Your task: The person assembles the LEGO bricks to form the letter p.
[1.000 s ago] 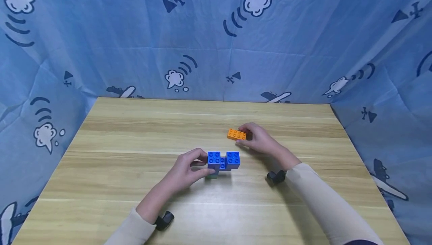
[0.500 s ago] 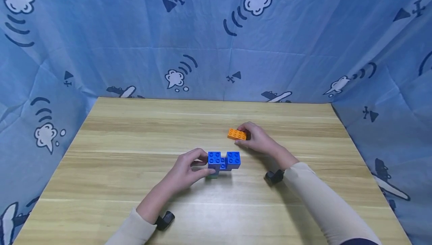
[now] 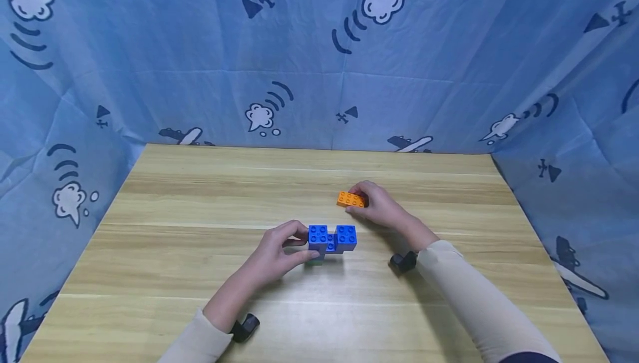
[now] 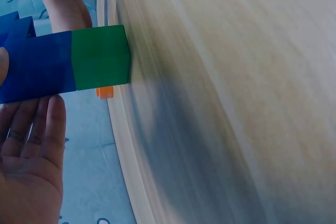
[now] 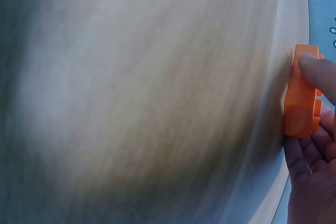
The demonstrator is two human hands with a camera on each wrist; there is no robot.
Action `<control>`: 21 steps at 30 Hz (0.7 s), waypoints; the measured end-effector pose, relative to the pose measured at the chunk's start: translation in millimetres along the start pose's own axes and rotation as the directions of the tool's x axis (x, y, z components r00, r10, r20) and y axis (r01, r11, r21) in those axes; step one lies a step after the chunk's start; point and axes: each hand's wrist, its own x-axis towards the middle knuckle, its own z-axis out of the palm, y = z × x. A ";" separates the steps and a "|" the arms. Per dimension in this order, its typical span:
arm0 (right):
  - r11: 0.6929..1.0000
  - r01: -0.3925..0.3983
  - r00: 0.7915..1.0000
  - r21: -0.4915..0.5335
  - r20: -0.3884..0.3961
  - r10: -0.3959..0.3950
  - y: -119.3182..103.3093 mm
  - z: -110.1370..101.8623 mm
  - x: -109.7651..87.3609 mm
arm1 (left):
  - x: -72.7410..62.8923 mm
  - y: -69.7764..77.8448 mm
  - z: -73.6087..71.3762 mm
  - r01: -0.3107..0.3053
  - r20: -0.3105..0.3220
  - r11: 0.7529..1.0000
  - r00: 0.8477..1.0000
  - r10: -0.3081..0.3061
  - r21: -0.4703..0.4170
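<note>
My left hand point(image 3: 277, 249) grips the left side of a built toy-brick structure point(image 3: 318, 235), thumb in front and fingers behind. Two blue towers stand on it with a lower blue part between them. At its base, a green brick point(image 4: 101, 57) shows in the left wrist view, with the table just beyond. Farther back and to the right, my right hand point(image 3: 381, 206) pinches the right end of an orange toy brick point(image 3: 348, 199) between thumb and fingers. Its studs face up, and it lies at the tabletop. In the right wrist view the thumb presses the orange brick's point(image 5: 300, 98) long side.
A wood-grain table point(image 3: 214, 185) lies under both hands. Blue curtains point(image 3: 299, 46) printed with planes and clouds hang along its back and sides. Black wrist devices point(image 3: 244, 328) sit on both forearms.
My right hand has shifted slightly left, its fingers farther over the orange brick. My left hand and the blue and green structure look unmoved.
</note>
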 end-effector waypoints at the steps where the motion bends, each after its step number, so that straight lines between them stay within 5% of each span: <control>1: 1.000 -0.003 1.000 0.000 -0.002 0.003 -0.1 0.0 0.1 | 0.1 -0.2 0.2 0.000 0.001 1.000 1.000 0.000 0.000; 21: 0.999 0.042 0.999 0.011 -0.013 -0.042 0.8 0.9 -1.6 | 0.7 0.4 0.2 -0.002 0.002 1.000 1.000 0.002 -0.003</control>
